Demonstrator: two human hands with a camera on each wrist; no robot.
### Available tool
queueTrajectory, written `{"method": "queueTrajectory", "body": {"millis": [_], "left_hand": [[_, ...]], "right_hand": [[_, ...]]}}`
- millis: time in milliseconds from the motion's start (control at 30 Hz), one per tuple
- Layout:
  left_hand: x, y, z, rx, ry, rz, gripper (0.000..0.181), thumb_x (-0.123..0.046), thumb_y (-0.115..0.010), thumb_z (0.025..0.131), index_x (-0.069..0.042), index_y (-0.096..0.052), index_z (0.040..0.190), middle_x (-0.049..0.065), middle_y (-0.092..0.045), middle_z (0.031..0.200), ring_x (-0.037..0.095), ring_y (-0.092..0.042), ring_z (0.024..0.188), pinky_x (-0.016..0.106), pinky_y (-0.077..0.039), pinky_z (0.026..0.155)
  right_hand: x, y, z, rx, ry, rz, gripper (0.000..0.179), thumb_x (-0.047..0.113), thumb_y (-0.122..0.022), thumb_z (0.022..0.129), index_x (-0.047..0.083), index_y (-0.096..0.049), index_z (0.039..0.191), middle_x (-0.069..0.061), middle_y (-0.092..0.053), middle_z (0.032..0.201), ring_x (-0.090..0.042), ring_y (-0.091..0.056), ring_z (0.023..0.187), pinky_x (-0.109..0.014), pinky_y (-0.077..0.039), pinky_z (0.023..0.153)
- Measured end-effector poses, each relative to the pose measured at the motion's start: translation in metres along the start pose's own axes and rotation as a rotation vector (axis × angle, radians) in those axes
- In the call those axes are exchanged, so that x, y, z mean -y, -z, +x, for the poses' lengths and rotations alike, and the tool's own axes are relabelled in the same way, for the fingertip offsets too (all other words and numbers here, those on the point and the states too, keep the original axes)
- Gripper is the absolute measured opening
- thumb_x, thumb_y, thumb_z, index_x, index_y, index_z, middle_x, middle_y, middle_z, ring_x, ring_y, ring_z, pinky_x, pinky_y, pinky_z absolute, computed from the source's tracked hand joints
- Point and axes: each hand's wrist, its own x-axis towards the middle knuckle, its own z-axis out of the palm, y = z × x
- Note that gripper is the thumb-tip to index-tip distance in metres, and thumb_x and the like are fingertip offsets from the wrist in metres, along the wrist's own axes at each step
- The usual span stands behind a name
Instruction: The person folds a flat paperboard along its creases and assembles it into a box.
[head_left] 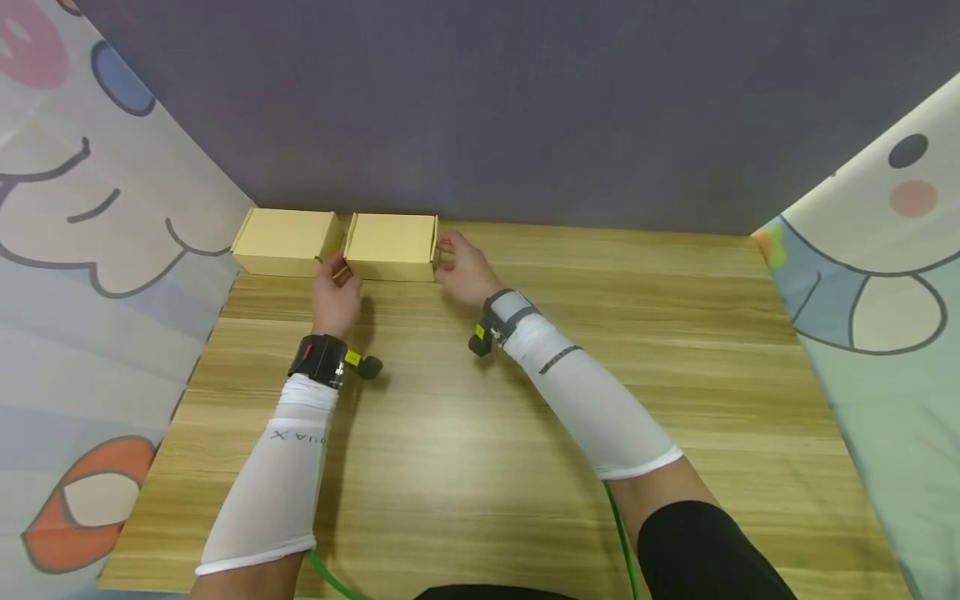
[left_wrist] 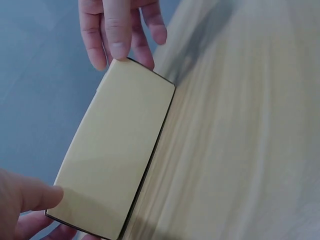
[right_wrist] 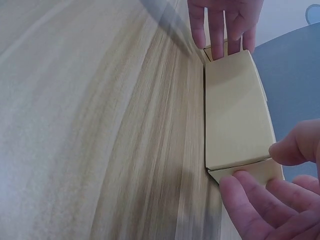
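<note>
A closed pale-yellow cardboard box (head_left: 392, 237) lies flat at the back of the wooden table, between both hands. At its left end my left hand (head_left: 335, 302) holds it, with the thumb on the front face near a corner in the left wrist view and fingers round the end. My right hand (head_left: 468, 273) grips the right end. In the right wrist view its fingers (right_wrist: 257, 197) lie against the end flap (right_wrist: 250, 172) and its thumb rests at the box's edge. A second similar box (head_left: 288, 235) sits just left, with a narrow gap between them.
Behind the boxes rises a dark grey wall panel (head_left: 480, 108). Cartoon-printed cloths stand at the left (head_left: 112, 317) and right (head_left: 877, 275). The wooden tabletop (head_left: 480, 450) spreads in front and to the right. Green cables (head_left: 621, 533) hang from both sleeves.
</note>
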Motion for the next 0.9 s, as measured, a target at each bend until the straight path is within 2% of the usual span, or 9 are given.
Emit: {"method": "queueTrajectory", "body": {"millis": [267,367,467,567,667,800,900], "left_hand": [[0.001,-0.003,0.003,-0.013,0.013,-0.021,0.064,0.002,-0.046,0.099,-0.005,-0.031,0.161,0.014,-0.036,0.166,0.029,-0.042,0.150,0.039,-0.042,0.122],[-0.003,-0.006,-0.002,-0.033,0.024,-0.014,0.065,-0.001,-0.048,0.099,-0.008,-0.029,0.161,0.011,-0.035,0.165,0.027,-0.041,0.147,0.037,-0.043,0.119],[-0.010,-0.009,-0.012,-0.065,0.002,0.015,0.064,-0.005,-0.050,0.099,-0.010,-0.030,0.160,0.009,-0.037,0.161,0.025,-0.042,0.140,0.034,-0.045,0.110],[-0.017,-0.012,-0.025,-0.083,-0.082,0.058,0.059,-0.006,-0.053,0.099,-0.007,-0.037,0.155,0.011,-0.042,0.155,0.027,-0.045,0.135,0.034,-0.045,0.103],[-0.022,-0.015,-0.037,-0.068,-0.216,0.141,0.054,-0.009,-0.058,0.098,-0.003,-0.045,0.150,0.017,-0.046,0.150,0.034,-0.048,0.132,0.039,-0.045,0.101],[-0.031,-0.016,-0.051,-0.002,-0.399,0.278,0.052,-0.014,-0.065,0.097,0.000,-0.051,0.145,0.024,-0.049,0.145,0.040,-0.049,0.129,0.050,-0.045,0.103],[-0.036,-0.017,-0.059,0.068,-0.493,0.387,0.053,-0.021,-0.069,0.097,-0.001,-0.055,0.144,0.023,-0.051,0.146,0.040,-0.050,0.134,0.056,-0.044,0.110]], "right_hand": [[0.000,0.001,0.000,-0.002,0.010,0.009,0.068,0.001,-0.062,0.096,0.008,-0.034,0.157,-0.016,-0.047,0.162,-0.030,-0.068,0.125,-0.032,-0.058,0.102],[0.000,0.005,-0.006,-0.009,0.008,0.006,0.069,0.004,-0.062,0.096,0.008,-0.033,0.158,-0.016,-0.047,0.161,-0.031,-0.066,0.128,-0.035,-0.057,0.105],[0.000,0.012,-0.019,-0.016,0.017,-0.014,0.069,0.006,-0.063,0.097,0.008,-0.033,0.159,-0.015,-0.048,0.159,-0.032,-0.064,0.129,-0.036,-0.056,0.106],[0.001,0.021,-0.035,-0.019,0.043,-0.053,0.066,0.011,-0.065,0.097,0.009,-0.037,0.157,-0.013,-0.049,0.158,-0.030,-0.064,0.127,-0.037,-0.057,0.104],[0.003,0.031,-0.053,-0.015,0.076,-0.126,0.060,0.016,-0.064,0.098,0.009,-0.044,0.153,-0.011,-0.051,0.157,-0.028,-0.063,0.127,-0.039,-0.056,0.105],[0.005,0.047,-0.078,0.007,0.107,-0.251,0.052,0.021,-0.062,0.100,0.008,-0.050,0.149,-0.011,-0.053,0.154,-0.032,-0.059,0.133,-0.044,-0.052,0.111],[0.002,0.058,-0.098,0.016,0.138,-0.353,0.051,0.026,-0.062,0.103,0.007,-0.051,0.148,-0.013,-0.053,0.153,-0.033,-0.055,0.138,-0.046,-0.048,0.117]]}}
